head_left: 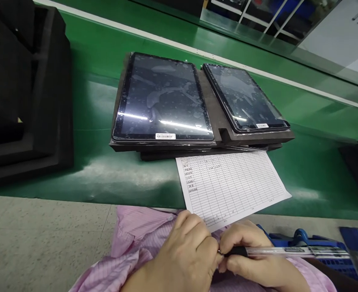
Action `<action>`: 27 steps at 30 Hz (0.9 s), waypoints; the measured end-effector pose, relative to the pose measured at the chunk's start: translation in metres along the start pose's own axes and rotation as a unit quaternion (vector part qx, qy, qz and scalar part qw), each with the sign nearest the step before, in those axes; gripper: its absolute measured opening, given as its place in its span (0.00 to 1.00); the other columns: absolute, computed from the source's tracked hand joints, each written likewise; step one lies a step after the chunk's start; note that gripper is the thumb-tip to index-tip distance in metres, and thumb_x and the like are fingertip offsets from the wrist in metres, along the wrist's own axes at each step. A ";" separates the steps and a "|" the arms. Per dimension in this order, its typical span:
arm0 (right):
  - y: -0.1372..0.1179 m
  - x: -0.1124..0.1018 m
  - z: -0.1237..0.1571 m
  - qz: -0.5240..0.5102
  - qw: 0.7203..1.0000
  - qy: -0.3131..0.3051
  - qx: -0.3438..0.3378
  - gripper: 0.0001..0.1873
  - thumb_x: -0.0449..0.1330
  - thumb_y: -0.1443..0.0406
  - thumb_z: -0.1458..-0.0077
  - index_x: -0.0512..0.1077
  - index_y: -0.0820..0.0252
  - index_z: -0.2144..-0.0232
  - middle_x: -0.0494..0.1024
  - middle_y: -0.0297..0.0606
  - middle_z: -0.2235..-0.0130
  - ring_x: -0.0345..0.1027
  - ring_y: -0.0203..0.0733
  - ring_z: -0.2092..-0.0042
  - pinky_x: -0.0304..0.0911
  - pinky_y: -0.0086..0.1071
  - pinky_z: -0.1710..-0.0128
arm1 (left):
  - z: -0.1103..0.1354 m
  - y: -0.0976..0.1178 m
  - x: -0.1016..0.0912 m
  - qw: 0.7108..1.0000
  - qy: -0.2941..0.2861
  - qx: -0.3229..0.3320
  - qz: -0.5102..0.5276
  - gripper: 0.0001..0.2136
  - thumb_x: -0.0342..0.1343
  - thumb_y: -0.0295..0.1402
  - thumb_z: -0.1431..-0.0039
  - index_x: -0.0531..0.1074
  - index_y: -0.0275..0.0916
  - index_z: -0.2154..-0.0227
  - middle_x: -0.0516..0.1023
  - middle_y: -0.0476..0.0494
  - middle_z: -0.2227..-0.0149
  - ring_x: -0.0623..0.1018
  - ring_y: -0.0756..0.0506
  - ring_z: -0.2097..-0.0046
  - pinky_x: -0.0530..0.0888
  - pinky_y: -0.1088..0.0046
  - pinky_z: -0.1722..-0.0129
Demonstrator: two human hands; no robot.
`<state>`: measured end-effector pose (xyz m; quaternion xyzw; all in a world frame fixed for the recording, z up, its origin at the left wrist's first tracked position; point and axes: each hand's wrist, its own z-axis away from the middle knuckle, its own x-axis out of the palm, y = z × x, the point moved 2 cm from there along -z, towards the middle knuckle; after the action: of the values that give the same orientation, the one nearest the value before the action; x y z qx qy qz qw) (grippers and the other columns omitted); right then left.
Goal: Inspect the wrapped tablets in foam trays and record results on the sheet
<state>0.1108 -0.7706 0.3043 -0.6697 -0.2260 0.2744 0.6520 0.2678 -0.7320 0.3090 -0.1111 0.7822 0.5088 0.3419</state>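
Observation:
At the bottom centre, my right hand (258, 263) pinches a pen (276, 252) with a clear barrel and a black grip. The pen lies nearly level, its tip pointing left. My left hand (185, 249) is closed right at that tip, and whatever its fingers hold is hidden. Just beyond both hands, a printed sheet with a table (230, 186) overhangs the bench's near edge, with a few handwritten marks near its top. Its far edge goes under a dark foam tray (211, 105). Two tablets lie screen up on that tray, a left one (166, 97) and a right one (247, 97).
The green bench (90, 166) runs across the view. Black foam pieces (54, 101) are piled at its left. Something dark (356, 166) sits at the right edge. Blue plastic crates (333, 263) stand below at right. Shelving (254, 18) is behind the bench.

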 end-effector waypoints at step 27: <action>0.009 0.009 -0.006 -0.104 0.986 -0.031 0.126 0.13 0.67 0.59 0.53 0.67 0.59 0.75 0.72 0.33 0.76 0.62 0.31 0.77 0.60 0.24 0.78 | 0.011 -0.012 -0.009 0.999 -0.018 0.013 0.033 0.14 0.41 0.25 0.37 0.65 0.37 0.76 0.67 0.48 0.74 0.65 0.47 0.67 0.68 0.63 0.59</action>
<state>0.1207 -0.7693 0.2950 -0.5464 -0.2784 0.2524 0.7485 0.2856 -0.7292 0.3033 -0.0719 0.7858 0.5114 0.3403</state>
